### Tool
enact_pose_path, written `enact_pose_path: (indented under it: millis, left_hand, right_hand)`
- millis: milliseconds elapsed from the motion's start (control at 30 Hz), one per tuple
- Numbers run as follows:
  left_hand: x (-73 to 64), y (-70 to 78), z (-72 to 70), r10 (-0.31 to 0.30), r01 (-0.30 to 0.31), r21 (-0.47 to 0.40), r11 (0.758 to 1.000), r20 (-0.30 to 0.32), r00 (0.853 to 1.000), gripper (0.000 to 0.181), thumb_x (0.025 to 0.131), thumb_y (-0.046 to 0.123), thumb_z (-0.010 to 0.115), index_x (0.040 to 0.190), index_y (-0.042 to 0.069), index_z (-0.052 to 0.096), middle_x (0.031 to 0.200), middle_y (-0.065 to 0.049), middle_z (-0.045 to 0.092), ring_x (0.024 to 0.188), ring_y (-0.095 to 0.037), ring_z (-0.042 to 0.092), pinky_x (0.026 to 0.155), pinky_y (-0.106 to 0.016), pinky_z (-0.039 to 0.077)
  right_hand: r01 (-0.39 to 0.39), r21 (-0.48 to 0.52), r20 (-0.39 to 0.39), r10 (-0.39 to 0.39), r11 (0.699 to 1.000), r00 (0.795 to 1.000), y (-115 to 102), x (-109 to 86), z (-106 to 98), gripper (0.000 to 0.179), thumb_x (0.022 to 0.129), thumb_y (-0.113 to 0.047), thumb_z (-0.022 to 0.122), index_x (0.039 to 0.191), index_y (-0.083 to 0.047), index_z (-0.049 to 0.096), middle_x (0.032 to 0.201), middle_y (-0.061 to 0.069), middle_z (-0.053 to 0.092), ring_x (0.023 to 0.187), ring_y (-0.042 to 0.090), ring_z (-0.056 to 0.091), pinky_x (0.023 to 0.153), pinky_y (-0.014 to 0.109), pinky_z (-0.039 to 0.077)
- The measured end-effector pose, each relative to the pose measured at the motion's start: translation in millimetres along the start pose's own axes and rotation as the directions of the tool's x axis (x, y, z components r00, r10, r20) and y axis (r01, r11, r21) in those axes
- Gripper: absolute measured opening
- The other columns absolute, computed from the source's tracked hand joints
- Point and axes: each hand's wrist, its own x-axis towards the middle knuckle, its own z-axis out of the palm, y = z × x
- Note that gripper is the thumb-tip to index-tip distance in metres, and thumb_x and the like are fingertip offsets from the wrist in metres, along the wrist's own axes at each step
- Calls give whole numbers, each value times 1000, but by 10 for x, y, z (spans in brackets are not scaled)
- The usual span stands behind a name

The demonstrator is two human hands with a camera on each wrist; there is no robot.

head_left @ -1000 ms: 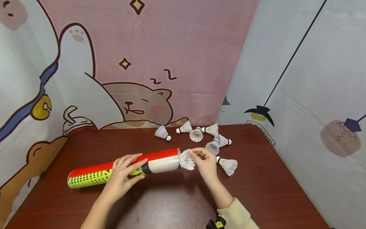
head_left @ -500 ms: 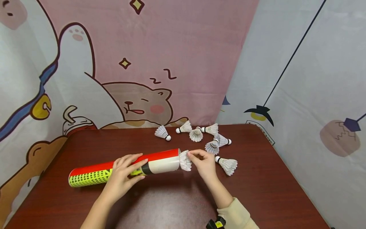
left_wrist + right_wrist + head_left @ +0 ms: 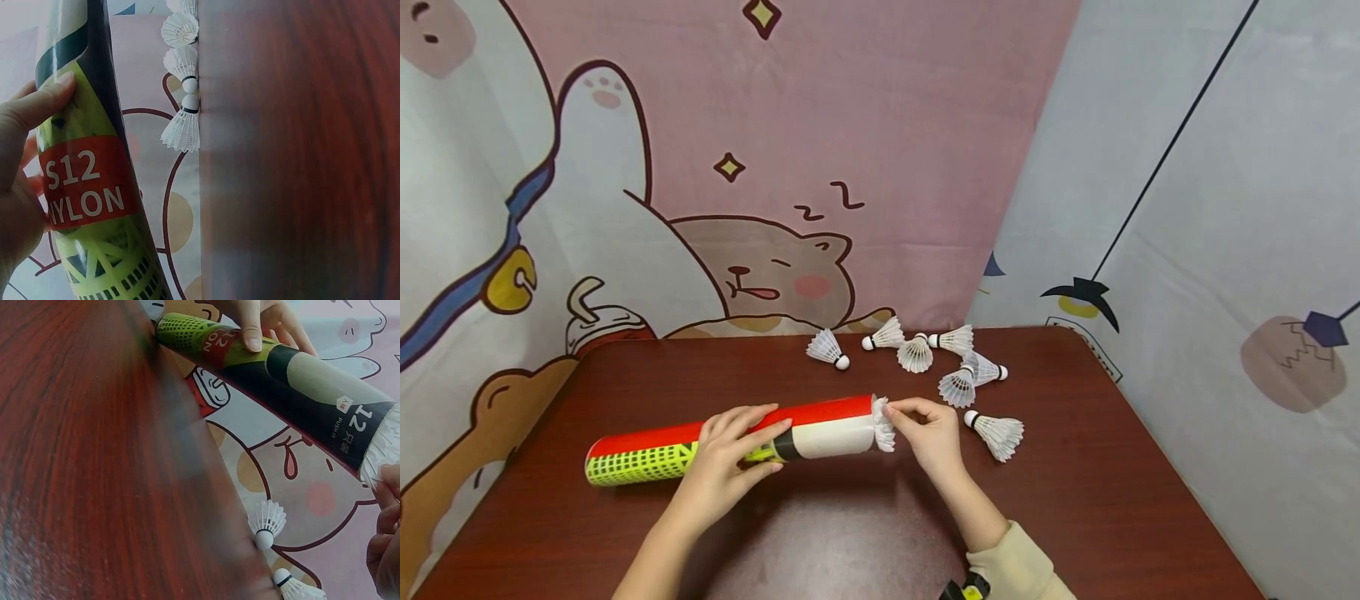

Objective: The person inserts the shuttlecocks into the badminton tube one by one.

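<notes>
My left hand (image 3: 722, 467) grips the middle of a shuttlecock tube (image 3: 835, 433), red, white and yellow-green, lying nearly sideways with its open mouth toward the right. In the left wrist view the tube (image 3: 94, 181) shows "S12 NYLON" lettering, with my thumb and fingers round it. At the mouth, my right hand (image 3: 934, 433) pinches the feathered skirt of a white shuttlecock (image 3: 883, 425). Most of that shuttlecock is hidden inside the tube; only the skirt's edge sticks out. The right wrist view shows this skirt (image 3: 382, 447) filling the tube's mouth, fingertips at its edge.
Several white shuttlecocks lie along the back of the brown table (image 3: 1060, 500), among them one at the left (image 3: 827, 348). A nearer shuttlecock (image 3: 996, 435) rests just right of my right hand. A cartoon-printed cloth (image 3: 925, 167) hangs behind the table.
The shuttlecock has slid left, deeper into the tube, with my right hand following it. The tube has shifted slightly right in my left hand's grip.
</notes>
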Motion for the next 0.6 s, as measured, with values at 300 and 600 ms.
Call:
enact_pose_path:
  millis: [300, 600]
  left_hand:
    - [5, 10, -8, -6, 6, 3, 1000, 3, 1000, 72, 61, 12, 89, 128, 25, 64, 134, -1, 53, 117, -27, 46, 92, -58, 25]
    - [3, 9, -4, -5, 5, 6, 1000, 5, 1000, 72, 61, 12, 89, 127, 26, 64, 134, 0, 53, 116, -27, 46, 92, -58, 25]
  right_hand:
    - [53, -12, 20, -53, 999, 998, -3, -25, 34, 4, 78, 9, 72, 82, 8, 73, 74, 17, 69, 63, 8, 57, 54, 18, 43]
    - [80, -18, 65, -78, 997, 995, -8, -51, 61, 6, 79, 10, 71, 85, 8, 73, 75, 15, 69, 61, 8, 54, 53, 17, 41]
